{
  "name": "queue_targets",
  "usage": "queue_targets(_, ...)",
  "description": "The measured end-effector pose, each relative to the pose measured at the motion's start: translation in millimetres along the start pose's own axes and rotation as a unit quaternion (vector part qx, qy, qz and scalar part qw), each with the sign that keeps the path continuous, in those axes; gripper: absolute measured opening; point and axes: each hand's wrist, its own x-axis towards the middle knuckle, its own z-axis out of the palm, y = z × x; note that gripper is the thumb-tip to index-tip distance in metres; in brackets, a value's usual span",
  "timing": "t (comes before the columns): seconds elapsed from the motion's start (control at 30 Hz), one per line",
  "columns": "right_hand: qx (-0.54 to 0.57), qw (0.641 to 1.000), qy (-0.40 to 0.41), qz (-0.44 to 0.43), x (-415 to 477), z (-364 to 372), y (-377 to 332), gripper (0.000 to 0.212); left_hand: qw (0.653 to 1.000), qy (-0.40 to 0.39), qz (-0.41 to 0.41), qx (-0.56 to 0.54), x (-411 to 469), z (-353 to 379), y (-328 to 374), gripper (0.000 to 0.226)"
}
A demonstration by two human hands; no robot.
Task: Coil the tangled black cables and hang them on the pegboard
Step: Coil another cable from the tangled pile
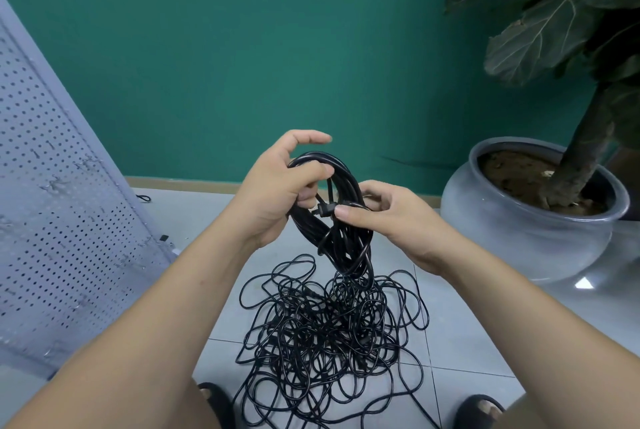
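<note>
One tangled heap (329, 331) of black cable sits on the floor tiles (467, 342), straight below both hands; strand count can't tell. One coil (349, 182), long axis near vertical: left hand (273, 193) grip curls round its top loops, right hand (398, 217) pinches the plug end (323, 211). One pegboard (52, 186) leans far left, nearer the left hand.

Two hands (273, 193) (394, 220), one cable coil (348, 245), one cable tangle (329, 331), one pegboard (52, 186), one potted plant (526, 241), two sandals (216, 404) (479, 409)
</note>
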Motion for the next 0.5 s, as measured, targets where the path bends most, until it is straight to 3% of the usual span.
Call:
queue_targets(0.17, -0.039, 0.989, 0.116, -0.088, 2, -9, 0, 0.019, 0.999, 0.038, 0.005, -0.033, 2, -8, 5, 0.037)
queue_targets(0.27, -0.046, 0.985, 0.125, -0.108, 3, -23, 0, 0.009, 0.995, 0.066, 0.010, -0.072, 7, -17, 9, 0.036)
queue_targets(0.33, -0.081, 0.987, 0.092, -0.100, 0, -34, 0, 0.019, 0.992, 0.081, 0.015, -0.096, 9, -24, 13, 0.036)
queue_targets(0.4, -0.189, 0.977, 0.050, -0.080, -3, -43, 3, 0.027, 0.990, 0.087, 0.019, -0.110, 11, -29, 16, 0.035)
queue_targets(0.5, -0.386, 0.922, -0.013, -0.038, -7, -49, 13, 0.060, 0.991, 0.080, 0.015, -0.106, 10, -32, 18, 0.034)
